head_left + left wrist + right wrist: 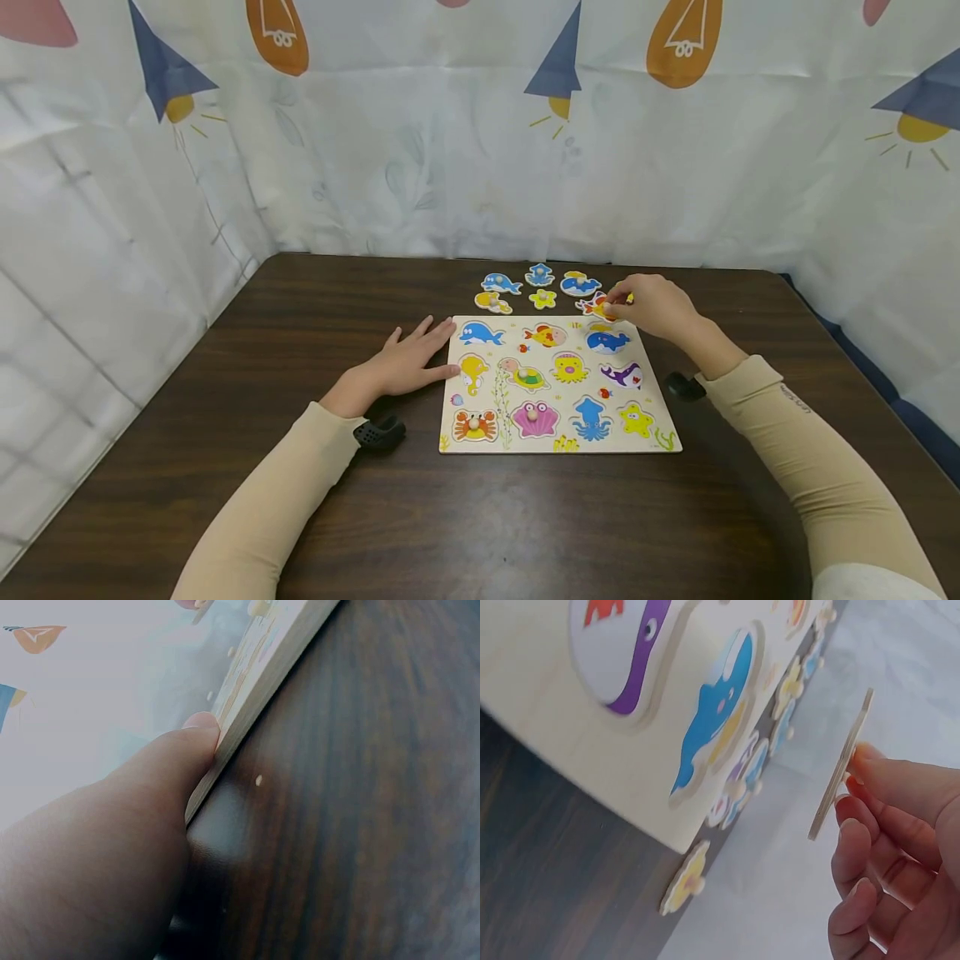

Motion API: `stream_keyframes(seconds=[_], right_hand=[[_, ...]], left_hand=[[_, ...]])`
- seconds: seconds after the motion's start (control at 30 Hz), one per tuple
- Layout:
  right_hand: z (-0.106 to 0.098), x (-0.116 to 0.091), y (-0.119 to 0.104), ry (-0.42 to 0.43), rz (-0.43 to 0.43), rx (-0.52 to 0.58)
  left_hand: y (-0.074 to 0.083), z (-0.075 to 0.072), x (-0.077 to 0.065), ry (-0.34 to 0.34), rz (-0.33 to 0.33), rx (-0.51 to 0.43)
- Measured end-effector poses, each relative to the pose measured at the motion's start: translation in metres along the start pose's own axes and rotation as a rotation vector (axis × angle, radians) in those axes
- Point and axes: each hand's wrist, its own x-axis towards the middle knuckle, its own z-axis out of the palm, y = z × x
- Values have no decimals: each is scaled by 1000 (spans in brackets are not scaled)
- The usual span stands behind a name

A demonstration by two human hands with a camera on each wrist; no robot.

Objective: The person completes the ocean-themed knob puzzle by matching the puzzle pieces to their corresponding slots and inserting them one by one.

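At the tip of the right grip point(657, 309), a fish piece point(598, 307)

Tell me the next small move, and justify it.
Probably carry the red-and-yellow piece toward the fish recess on the puzzle board: the right hand pinches this piece, its colours look like those in the recess, which shows no knob, and the left hand touches the board's left edge.

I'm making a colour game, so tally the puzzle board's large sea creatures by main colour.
Blue (squid, both top-corner creatures): 3
Yellow (seahorse, octopus, star): 3
Orange (crab): 1
Pink (shell): 1
Mixed (fish, turtle, purple-white whale): 3
Total: 11
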Motion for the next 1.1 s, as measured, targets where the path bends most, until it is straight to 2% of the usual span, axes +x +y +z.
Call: stream_keyframes(seconds=[0.8, 1.1], right_hand=[[16, 10, -31, -55, -73, -11], [25, 17, -43, -98, -133, -45]], left_hand=[[2, 1, -2, 5, 9, -2], [-1, 1, -1, 6, 16, 0]])
